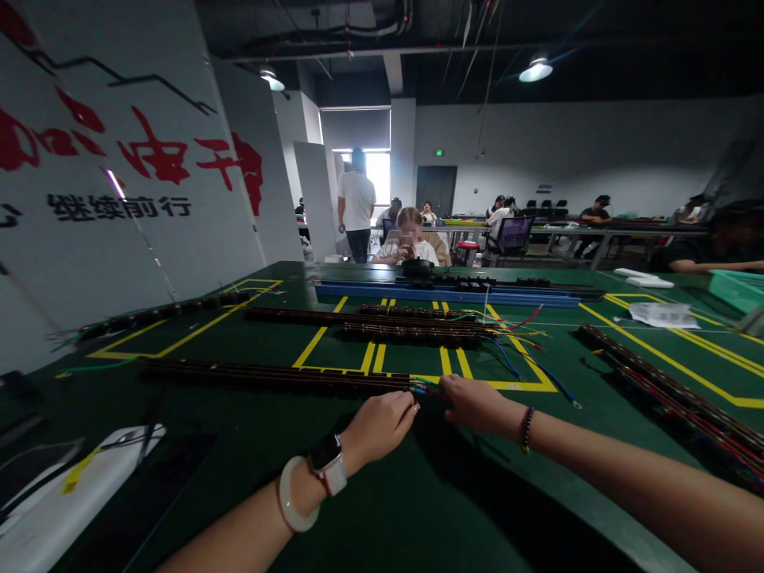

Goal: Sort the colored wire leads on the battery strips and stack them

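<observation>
A long dark wire bundle lies across the green table, with colored wire ends coming out of its right end. My left hand, with a watch and a pale bangle on its wrist, is closed at that right end, its fingertips mostly hidden. Just to the right, my right hand, wearing a beaded bracelet, has its fingers bent over the green, blue and red wire ends. Farther back lie more dark wire bundles; a blue wire with a ring terminal trails from them.
Yellow tape lines mark the green table. A blue rail runs along the back. More bundles lie at right, near a clear plastic packet and a green basket. A white device sits front left. A person sits opposite.
</observation>
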{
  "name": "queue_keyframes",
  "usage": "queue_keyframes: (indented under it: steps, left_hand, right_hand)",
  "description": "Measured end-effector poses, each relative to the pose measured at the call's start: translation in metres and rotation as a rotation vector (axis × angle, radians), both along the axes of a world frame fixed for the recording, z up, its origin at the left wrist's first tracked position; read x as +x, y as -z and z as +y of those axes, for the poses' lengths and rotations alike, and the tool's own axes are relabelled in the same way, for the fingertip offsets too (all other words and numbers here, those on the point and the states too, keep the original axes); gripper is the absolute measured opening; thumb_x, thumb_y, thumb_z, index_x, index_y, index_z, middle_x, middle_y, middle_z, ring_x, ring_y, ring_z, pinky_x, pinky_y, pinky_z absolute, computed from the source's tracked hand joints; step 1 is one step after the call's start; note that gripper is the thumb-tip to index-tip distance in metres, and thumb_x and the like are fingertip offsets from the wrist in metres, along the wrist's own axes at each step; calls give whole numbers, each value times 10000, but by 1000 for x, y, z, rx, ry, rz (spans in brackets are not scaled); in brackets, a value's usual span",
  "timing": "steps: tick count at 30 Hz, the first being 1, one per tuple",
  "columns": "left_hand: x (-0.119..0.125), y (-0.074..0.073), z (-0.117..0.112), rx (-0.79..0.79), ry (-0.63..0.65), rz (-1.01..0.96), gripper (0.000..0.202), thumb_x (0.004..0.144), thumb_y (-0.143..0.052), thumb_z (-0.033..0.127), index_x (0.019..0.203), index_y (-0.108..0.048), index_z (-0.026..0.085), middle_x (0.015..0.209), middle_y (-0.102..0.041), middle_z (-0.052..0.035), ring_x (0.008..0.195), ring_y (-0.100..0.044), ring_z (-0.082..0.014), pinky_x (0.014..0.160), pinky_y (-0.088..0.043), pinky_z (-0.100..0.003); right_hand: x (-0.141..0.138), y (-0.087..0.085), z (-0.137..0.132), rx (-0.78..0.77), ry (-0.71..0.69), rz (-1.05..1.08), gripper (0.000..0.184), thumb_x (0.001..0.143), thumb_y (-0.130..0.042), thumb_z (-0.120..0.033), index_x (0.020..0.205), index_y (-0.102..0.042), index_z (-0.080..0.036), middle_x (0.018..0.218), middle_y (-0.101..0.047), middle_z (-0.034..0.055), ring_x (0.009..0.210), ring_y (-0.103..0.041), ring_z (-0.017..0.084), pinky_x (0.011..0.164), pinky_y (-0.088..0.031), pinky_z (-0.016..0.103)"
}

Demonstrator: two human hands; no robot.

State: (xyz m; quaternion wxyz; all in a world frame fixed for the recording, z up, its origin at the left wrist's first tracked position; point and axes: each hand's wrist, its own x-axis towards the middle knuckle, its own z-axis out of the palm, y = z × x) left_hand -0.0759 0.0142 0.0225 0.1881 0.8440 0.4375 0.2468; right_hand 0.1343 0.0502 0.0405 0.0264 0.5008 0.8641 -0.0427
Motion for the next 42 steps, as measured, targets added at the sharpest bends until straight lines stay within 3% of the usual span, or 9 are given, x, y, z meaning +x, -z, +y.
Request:
queue_keyframes:
  steps: [4,8,12,15,23,30,34,39,42]
  left_hand:
    - [-12,-2,12,121,72,47,379,926,-328,424,1054,-605,199,1064,-583,-118,993,-523,-260,924,-344,-410]
    - [-34,-2,36,202,60,82,425,904,-407,427,1272,-493,232,1390,-417,-102,1308,-312,-293,1099,-146,-463]
    - [-58,4,66,270,-6,188,529,870,-462,473,1336,-435,222,1498,-268,-122,1393,-162,-312,1124,-29,-481]
    - [-66,13,90,368,-21,326,591,852,-467,522,1351,-409,211,1492,-281,-140,1390,-191,-303,1125,-53,-476]
    - [-38,20,137,810,-29,571,703,820,-428,629,1364,-389,186,1431,-387,-146,1345,-301,-283,1119,-157,-454]
    - [-12,20,165,863,-9,613,700,827,-408,633,1359,-399,179,1458,-355,-140,1378,-248,-283,1140,-110,-469]
    - [-3,22,181,836,4,600,700,827,-420,626,1359,-402,172,1478,-323,-140,1393,-217,-276,1149,-96,-468]
    - [1,26,191,819,39,601,679,851,-364,626,1361,-395,178,1490,-311,-115,1400,-212,-250,1160,-88,-457]
    - [-1,28,193,811,22,585,701,852,-348,633,1369,-380,159,1496,-297,-121,1402,-211,-247,1161,-112,-447]
  right_hand:
    - [33,-4,18,58,42,-35,206,793,-523,-141,995,-562,-143,999,-639,150,857,-637,260,668,-461,308]
    - [77,-1,35,134,136,-142,222,846,-418,-75,1008,-560,-127,1007,-639,161,878,-646,255,681,-471,311]
    - [119,3,41,168,257,-233,255,839,-410,-47,1035,-558,-115,999,-640,190,875,-654,287,661,-486,342]
    - [144,5,41,170,328,-254,259,842,-411,-52,1045,-557,-121,990,-645,196,845,-663,296,638,-495,364]
    - [183,10,52,231,411,-325,271,878,-401,-103,1105,-548,-108,1071,-634,206,897,-656,292,633,-511,361]
    - [203,16,58,269,439,-311,355,874,-359,-77,1174,-548,-91,1063,-642,217,920,-651,305,684,-504,392]
    - [218,19,59,221,407,-302,370,807,-485,-87,1166,-572,-100,1098,-638,189,970,-634,294,781,-488,383]
    - [249,-8,57,219,270,-148,510,792,-586,-282,1273,-521,-123,1251,-562,175,1110,-558,286,917,-426,367]
    - [282,-34,49,292,400,-127,528,823,-565,-370,1270,-534,-90,1262,-544,212,1124,-538,301,921,-400,374]
